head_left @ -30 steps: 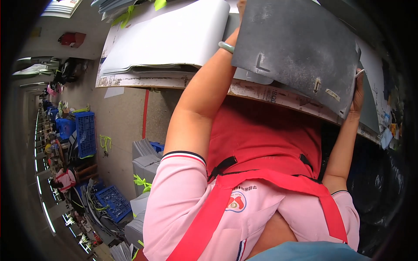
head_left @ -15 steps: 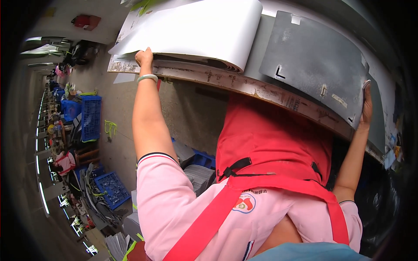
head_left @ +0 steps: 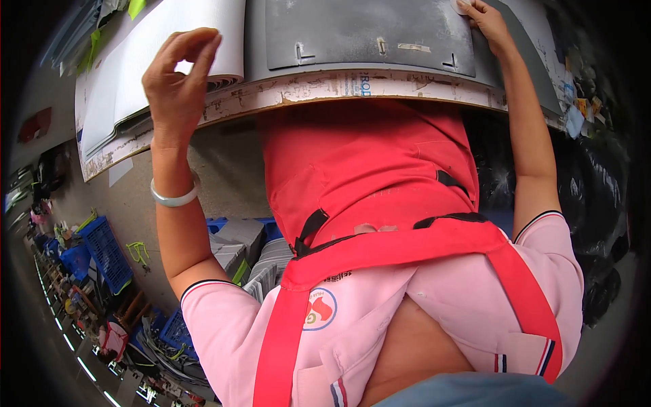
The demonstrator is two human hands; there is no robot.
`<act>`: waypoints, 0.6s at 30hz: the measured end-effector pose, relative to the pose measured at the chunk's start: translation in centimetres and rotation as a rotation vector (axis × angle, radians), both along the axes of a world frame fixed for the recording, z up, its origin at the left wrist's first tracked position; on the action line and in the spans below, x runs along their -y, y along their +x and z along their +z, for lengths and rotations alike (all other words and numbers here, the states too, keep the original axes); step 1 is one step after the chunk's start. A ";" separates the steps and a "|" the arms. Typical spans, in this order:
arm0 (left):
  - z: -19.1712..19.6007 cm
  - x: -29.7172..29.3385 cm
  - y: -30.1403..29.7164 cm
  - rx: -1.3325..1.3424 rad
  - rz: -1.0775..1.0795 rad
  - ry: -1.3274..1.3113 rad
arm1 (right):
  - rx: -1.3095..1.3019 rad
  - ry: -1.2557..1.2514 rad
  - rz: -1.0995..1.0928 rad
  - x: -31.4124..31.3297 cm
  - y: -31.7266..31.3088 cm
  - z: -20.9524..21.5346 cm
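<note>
My left hand (head_left: 178,85), with a pale bangle (head_left: 175,192) on its wrist, is raised over the folded white sheet material (head_left: 196,27). Its fingers curl in and the thumb tip meets the index finger; nothing shows between them. My right hand (head_left: 489,26) pinches a small white rounded piece (head_left: 462,6) at the right edge of a dark grey template (head_left: 366,30). This flat template has cut slots near its front edge and whitish smudges. It lies on grey sheet material (head_left: 254,51) on the workbench.
The workbench's worn front edge (head_left: 298,88) runs across in front of my red apron (head_left: 366,156). Below left are stacked grey pieces (head_left: 234,247) and a blue crate (head_left: 106,254). Black plastic bags (head_left: 590,183) stand at the right.
My left hand has left the edge of the white sheet and lifted. My right hand has shifted from the template's lower right side farther up its edge. The whole view has turned and moved.
</note>
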State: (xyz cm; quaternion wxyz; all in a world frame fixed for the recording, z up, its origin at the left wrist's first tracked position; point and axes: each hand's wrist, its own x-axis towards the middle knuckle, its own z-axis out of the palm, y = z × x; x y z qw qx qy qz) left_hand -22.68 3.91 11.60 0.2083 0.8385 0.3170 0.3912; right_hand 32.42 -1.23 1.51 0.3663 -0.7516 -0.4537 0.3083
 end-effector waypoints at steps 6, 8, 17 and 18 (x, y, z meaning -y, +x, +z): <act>-5.4 4.3 6.3 -0.434 -0.054 -0.023 | 0.074 -0.014 0.013 -1.3 -2.7 1.4; -5.9 4.0 6.6 -0.501 -0.032 0.023 | 0.096 -0.015 0.013 -1.1 -2.1 1.0; -6.3 4.1 7.4 -0.546 -0.090 -0.066 | 0.154 -0.025 0.056 -0.4 -3.0 2.5; -6.5 4.2 7.3 -0.522 -0.082 -0.054 | 0.139 -0.016 0.068 -0.3 -3.1 2.6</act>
